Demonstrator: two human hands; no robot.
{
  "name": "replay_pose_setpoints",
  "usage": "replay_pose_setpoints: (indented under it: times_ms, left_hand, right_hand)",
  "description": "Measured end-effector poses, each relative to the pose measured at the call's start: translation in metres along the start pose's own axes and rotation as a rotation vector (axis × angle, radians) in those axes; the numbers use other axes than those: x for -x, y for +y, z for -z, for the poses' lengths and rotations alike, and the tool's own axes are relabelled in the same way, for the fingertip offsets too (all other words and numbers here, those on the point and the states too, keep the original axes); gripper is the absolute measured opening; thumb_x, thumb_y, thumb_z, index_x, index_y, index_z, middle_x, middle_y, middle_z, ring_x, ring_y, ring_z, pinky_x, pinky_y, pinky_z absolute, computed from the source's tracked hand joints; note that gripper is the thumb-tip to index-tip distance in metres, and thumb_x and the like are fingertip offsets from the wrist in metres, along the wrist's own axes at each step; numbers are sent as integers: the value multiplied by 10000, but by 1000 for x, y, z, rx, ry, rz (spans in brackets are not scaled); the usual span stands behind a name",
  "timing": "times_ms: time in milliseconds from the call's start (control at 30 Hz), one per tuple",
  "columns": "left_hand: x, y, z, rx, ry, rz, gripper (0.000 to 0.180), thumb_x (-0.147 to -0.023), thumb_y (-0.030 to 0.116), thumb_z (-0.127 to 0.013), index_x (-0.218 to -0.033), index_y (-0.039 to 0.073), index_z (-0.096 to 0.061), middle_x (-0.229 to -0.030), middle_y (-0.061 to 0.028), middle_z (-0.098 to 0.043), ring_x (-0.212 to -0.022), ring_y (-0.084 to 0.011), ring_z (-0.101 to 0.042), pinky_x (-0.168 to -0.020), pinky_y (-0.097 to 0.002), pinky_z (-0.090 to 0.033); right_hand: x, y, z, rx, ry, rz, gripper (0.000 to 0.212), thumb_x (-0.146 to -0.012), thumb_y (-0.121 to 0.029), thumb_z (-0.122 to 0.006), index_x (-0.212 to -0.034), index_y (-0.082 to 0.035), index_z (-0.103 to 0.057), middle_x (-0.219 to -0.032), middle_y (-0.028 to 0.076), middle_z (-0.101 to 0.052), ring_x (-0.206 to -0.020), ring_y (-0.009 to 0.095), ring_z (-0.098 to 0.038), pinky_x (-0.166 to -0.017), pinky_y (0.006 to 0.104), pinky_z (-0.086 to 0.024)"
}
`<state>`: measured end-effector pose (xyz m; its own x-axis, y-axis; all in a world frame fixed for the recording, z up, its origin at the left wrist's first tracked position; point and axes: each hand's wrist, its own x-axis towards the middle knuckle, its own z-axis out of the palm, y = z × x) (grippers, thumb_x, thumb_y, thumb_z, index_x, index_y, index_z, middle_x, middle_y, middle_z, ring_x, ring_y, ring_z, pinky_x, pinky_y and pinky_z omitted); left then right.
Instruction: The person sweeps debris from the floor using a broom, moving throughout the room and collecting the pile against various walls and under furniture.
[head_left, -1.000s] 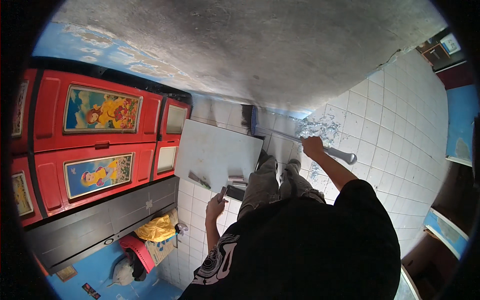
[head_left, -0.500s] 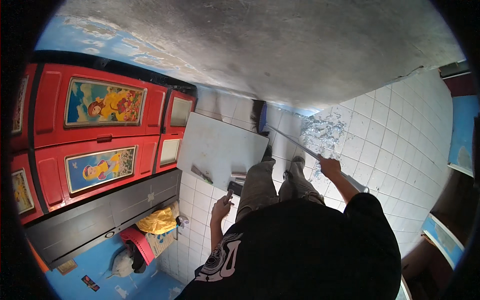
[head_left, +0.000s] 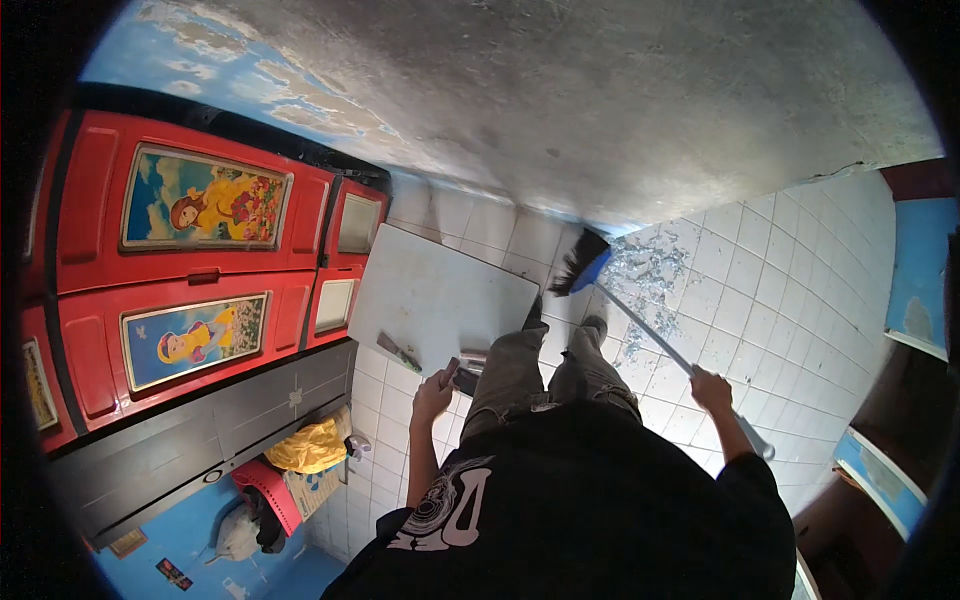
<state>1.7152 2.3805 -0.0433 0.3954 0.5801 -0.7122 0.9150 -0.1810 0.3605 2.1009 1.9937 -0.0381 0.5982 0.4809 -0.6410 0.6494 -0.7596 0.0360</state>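
Note:
My right hand (head_left: 712,390) is closed around the grey handle of a broom (head_left: 645,328). Its blue head with black bristles is over the tiles by the foot of the wall, at the near side of scattered paint flakes (head_left: 650,262). My left hand (head_left: 433,394) is closed beside the lower edge of a pale flat board (head_left: 440,285); a small brownish piece seems to stick out of it, too unclear to name. On the board lies a scraper (head_left: 400,351) with a green part. A dark object (head_left: 466,380) sits between my left hand and my leg, partly hidden.
A red cabinet (head_left: 200,270) with picture panels stands on the left, a dark grey cabinet (head_left: 230,420) below it. A yellow cloth (head_left: 307,447) and a pink basket (head_left: 268,495) are near it. The grey wall (head_left: 560,110) runs along the top; open shelves (head_left: 885,465) are at right.
The broom head has swung right along the wall's foot toward the flakes. My right hand has moved right and down. My left hand has shifted slightly left and up toward the board.

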Motion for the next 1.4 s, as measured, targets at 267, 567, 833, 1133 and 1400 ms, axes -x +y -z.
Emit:
replay_pose_setpoints:
  times_ms: [267,567,833,1133,1400]
  left_hand:
    - [9,15,-5,35,18,50,331,-710,223,-509,-1026,126,-527,-789,-124,-598,-651,-250,-577,-607,-347,-442]
    - [14,-7,-24,83,53,57,277,-688,278,-492,-933,159,-549,-823,-129,-584,-827,-305,-543,-712,-395,-418]
    - [82,-42,-15,455,219,218,291,-709,119,-441,-973,81,-556,-716,-47,-621,-491,-132,-546,-487,-271,-440]
    - [83,-57,-24,424,122,346,308,-707,118,-435,-991,91,-548,-737,-49,-623,-571,-151,-578,-554,-291,-468]
    - [11,-31,-10,149,42,167,255,-712,242,-482,-928,127,-552,-825,-141,-582,-815,-328,-540,-688,-405,-419]
  right_hand:
    - [73,25,28,-395,-95,-7,312,-705,-304,-587,-917,-135,-431,-586,140,-561,-617,350,-561,-554,442,-442]
    - [-82,-121,26,-211,222,660,403,-763,-361,-483,-1064,-101,-418,-777,222,-556,-707,366,-551,-557,446,-448]
    - [-208,-382,101,-468,-14,463,454,-718,-165,-435,-1169,-173,-382,-920,191,-549,-833,324,-543,-743,420,-429]
    - [-202,-274,37,-358,19,345,390,-717,-163,-442,-1108,-160,-449,-1063,73,-511,-969,262,-490,-780,388,-418]
    - [-46,-82,11,-270,-91,15,367,-762,-246,-426,-1127,-210,-430,-860,160,-572,-789,339,-551,-694,438,-445]
